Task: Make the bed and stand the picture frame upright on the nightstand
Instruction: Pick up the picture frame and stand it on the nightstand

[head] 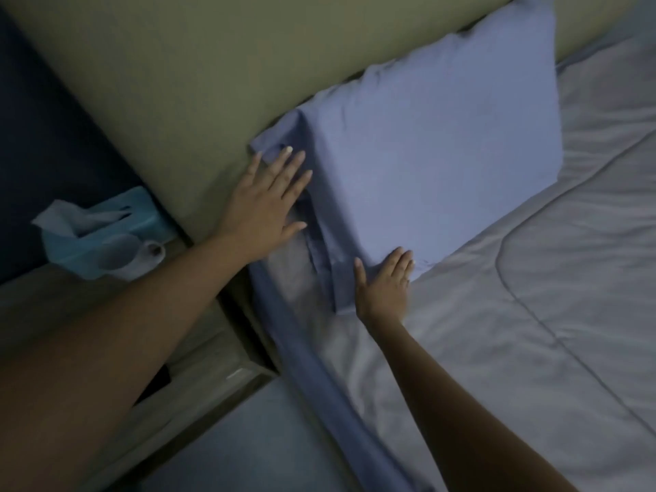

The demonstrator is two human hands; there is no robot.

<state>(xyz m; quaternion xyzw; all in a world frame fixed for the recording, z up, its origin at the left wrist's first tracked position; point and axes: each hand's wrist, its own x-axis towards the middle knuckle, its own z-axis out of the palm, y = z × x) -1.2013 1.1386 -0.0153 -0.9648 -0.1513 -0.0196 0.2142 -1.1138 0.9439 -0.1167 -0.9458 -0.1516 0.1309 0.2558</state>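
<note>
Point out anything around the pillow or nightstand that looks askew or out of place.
The pillowcase's loose open end lies bunched and creased at the pillow's near side, between the left hand and right hand. On the nightstand, a white mug lies tipped on its side against the tissue box. No picture frame is visible.

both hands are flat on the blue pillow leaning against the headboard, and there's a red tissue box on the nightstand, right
Not quite: the tissue box is teal, not red, as the head view shows. The rest holds: left hand and right hand lie flat on the blue fabric pillow leaning against the olive padded headboard.
</note>
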